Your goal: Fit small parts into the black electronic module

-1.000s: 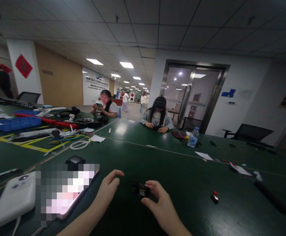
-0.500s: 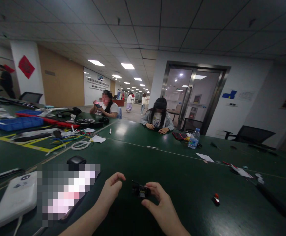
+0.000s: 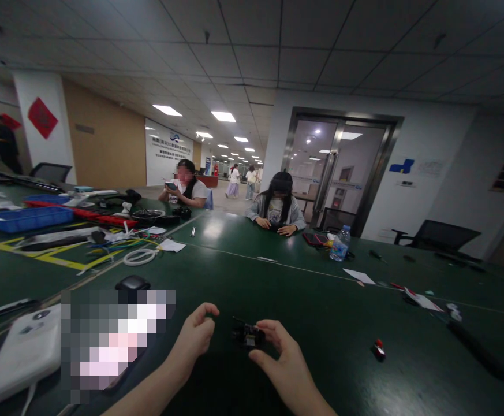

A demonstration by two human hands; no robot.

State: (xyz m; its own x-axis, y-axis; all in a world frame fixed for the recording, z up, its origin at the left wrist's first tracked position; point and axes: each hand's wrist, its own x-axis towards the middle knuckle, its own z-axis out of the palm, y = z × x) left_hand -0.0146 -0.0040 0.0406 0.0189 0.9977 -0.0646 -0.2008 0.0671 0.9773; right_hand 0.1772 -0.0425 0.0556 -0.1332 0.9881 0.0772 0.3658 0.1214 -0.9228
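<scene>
The right hand has its fingers at the far edge and its thumb at the near edge of a small black electronic device, so it appears to grip the right end; how firmly it pinches cannot be told. The device is on or just above the dark green worktop, between the 2 hands, with a pale patch facing up.

The left hand is empty, its fingers loosely curled and its index finger extended toward the device, near it but not touching.

The step in hand looks like steadying or adjusting the device with 1 hand while the other waits. If the left hand is to help, it would need to come across to the device's free left end and meet it gently, as the parts look small.

To the right lies a small red and silver item, well apart from the right hand. To the left are a rounded black object and a white handheld device with a cable.
</scene>
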